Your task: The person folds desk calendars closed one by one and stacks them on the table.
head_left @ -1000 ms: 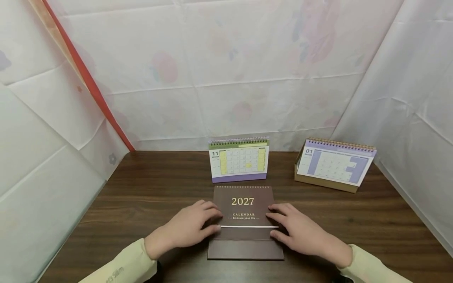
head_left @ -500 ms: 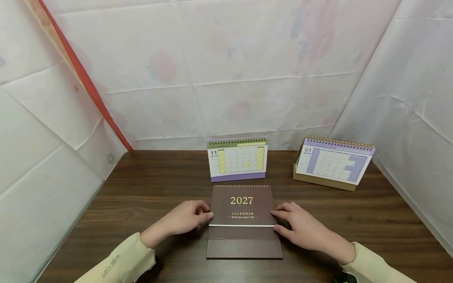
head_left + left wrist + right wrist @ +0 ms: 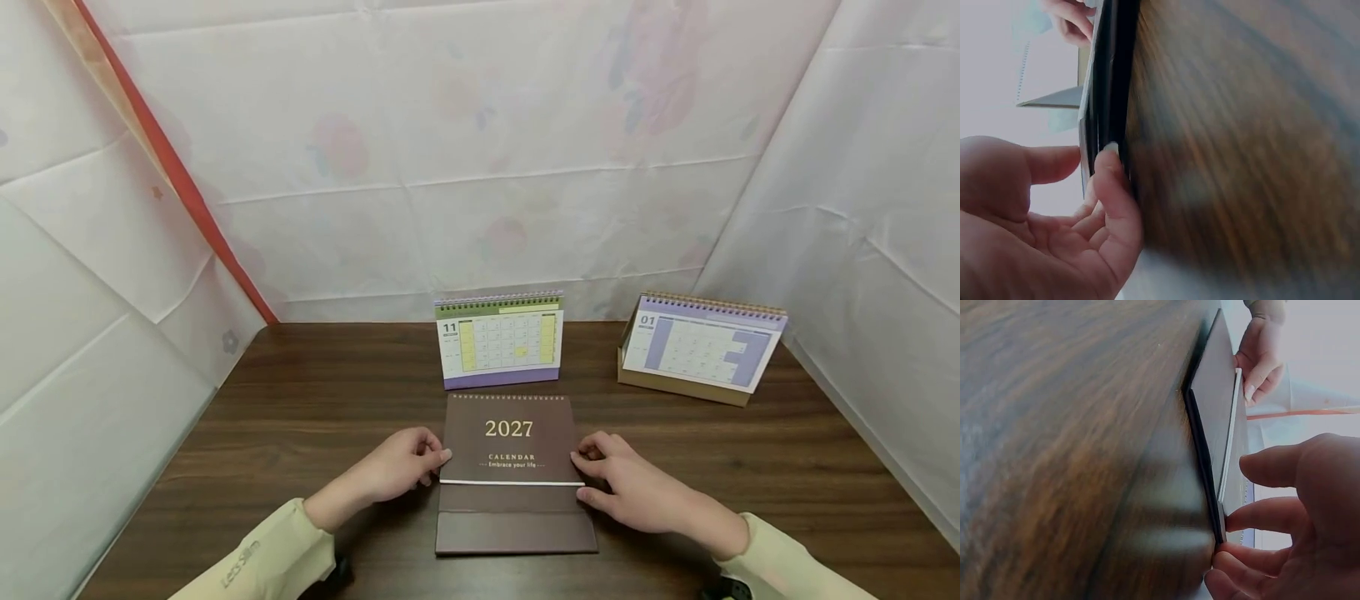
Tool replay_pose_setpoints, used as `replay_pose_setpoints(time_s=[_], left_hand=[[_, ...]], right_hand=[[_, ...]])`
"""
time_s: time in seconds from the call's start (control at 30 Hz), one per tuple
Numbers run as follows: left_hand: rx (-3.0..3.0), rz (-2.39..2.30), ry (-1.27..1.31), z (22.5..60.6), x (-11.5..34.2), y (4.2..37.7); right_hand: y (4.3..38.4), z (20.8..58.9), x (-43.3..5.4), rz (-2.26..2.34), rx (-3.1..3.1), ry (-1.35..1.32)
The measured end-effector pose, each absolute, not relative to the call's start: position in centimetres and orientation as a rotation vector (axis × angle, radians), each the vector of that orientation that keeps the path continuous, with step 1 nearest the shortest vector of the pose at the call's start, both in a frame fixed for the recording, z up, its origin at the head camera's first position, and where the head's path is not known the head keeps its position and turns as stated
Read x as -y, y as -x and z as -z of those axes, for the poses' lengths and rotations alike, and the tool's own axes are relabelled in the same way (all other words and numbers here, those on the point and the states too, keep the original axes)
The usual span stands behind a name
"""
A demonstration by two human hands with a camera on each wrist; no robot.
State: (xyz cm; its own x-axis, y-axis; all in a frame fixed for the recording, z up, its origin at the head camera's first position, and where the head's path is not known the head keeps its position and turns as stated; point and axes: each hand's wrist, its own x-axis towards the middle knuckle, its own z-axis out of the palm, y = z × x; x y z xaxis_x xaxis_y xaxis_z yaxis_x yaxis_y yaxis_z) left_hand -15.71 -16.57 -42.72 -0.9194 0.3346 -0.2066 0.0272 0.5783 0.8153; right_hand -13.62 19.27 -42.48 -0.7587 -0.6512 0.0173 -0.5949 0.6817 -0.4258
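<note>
A brown 2027 desk calendar [image 3: 468,446] lies low on the table, its lower flap spread toward me. At its left edge, my left hand [image 3: 397,467] pinches the side between thumb and curled fingers. In the left wrist view, the calendar's edge [image 3: 1094,94] passes between thumb and index finger. My right hand [image 3: 641,492] is at the opposite edge. The right wrist view has its index finger [image 3: 1266,514] touching the calendar [image 3: 1213,387] edge, other fingers curled at the underside, and the thumb beside the cover.
Behind the brown calendar stands a green-and-purple calendar [image 3: 502,342] showing 11. A purple calendar [image 3: 697,346] showing 01 stands at back right on a brown base. The dark wooden table [image 3: 315,375] is bordered by white patterned cloth [image 3: 360,233].
My left hand has drawn back from the cover to the calendar's left edge, its fingers curling more. My right hand has shifted slightly off the cover to the right edge.
</note>
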Motion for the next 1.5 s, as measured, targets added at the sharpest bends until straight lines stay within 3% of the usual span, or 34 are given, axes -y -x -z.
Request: replay_pose_setpoints(time_s=[0.4,0.63,0.9,1.5], left_hand=[[-2.145,-1.675,-0.049,43.9,16.6,16.1],[-2.027,-1.749,-0.084,43.6,16.3,15.7],[-2.04,-1.778,-0.131,43.5,16.4,15.4],[-2.377,-1.54,-0.258,42.3,19.4,14.7]], right_hand=[[13.5,42.7,-19.3,0.655,-2.774,1.027],[14.0,42.7,-19.5,0.752,-2.795,0.935],[15.4,42.8,-19.6,1.083,-2.721,0.63],[15.0,43.5,-16.9,1.306,-2.444,0.667]])
